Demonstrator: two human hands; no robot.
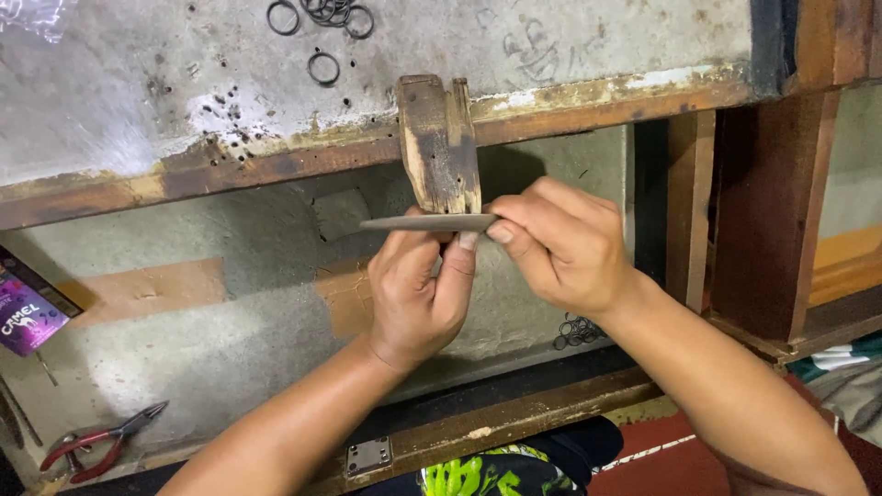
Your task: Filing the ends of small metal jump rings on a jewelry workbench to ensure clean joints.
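Note:
My right hand (560, 243) grips one end of a flat grey metal file (427, 223), held level just under a worn wooden bench peg (439, 142) that juts from the workbench edge. My left hand (418, 285) is pinched up against the file's underside, thumb and fingers closed; whatever small piece it may hold against the file is hidden. Both forearms reach in from the bottom of the view.
Several dark metal rings (322, 66) lie on the grey bench top (138, 83). A small heap of similar rings (577, 331) rests in the tray below. Red-handled pliers (96, 444) lie at lower left, next to a purple packet (26, 317). Wooden frame posts (767, 211) stand right.

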